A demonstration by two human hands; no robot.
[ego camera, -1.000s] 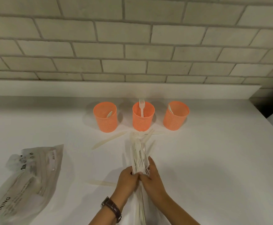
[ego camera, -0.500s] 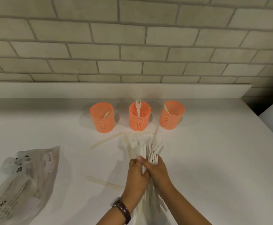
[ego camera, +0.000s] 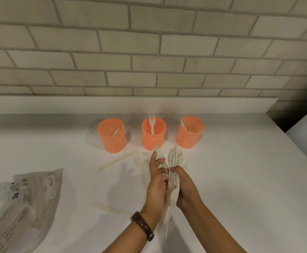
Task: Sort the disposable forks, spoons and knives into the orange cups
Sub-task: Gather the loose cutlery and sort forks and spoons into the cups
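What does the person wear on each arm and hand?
No sleeves or gloves show. Behind the left hand, the wrist carries a watch with a dark brown strap and metal buckle; the right hand and wrist wear nothing.

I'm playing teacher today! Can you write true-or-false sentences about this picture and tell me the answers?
1. A fork stands in the middle cup. True.
2. The left hand and right hand both hold cutlery. True.
3. The left cup is empty. False: a utensil tip shows inside.
4. The bag lies right of the cups. False: it lies far left.
5. A watch is on the left wrist. True.
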